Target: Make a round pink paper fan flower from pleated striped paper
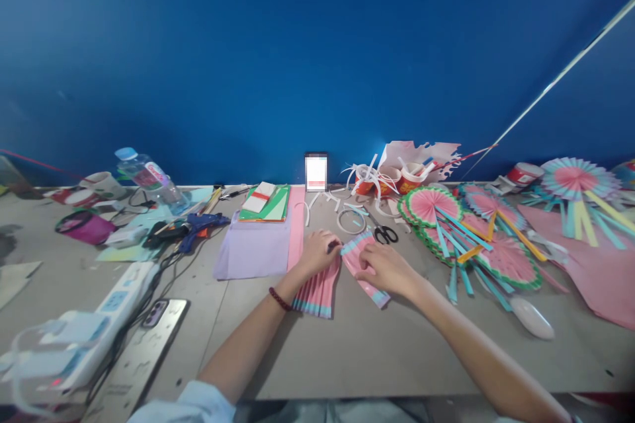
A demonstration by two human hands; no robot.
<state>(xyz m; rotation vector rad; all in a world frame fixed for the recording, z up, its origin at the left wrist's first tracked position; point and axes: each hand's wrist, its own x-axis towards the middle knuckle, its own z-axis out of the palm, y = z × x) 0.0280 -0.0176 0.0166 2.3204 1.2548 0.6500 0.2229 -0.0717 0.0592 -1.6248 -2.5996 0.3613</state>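
Observation:
My left hand (pixel 320 252), fingers curled, grips a pleated pink paper (pixel 317 294) with a light blue edge; its folds fan down toward me. Just to the right, my right hand (pixel 384 268) is closed over another pleated pink paper strip (pixel 354 252) with blue ends, lying slanted. The two pleated pieces nearly meet at the top, by my left fingertips; whether they are joined there I cannot tell. Black-handled scissors (pixel 385 234) rest beyond my right hand. Behind my left hand are lilac paper sheets (pixel 254 251) and a pink strip (pixel 296 225).
Finished paper fans (pixel 430 206) with ribbon strips lie at right, near a white computer mouse (pixel 532 318). Red cups (pixel 411 178) hold white strips at the back. On the left are a blue glue gun (pixel 201 228), a bottle (pixel 151 175), a power strip (pixel 112 317) and a phone (pixel 143 350).

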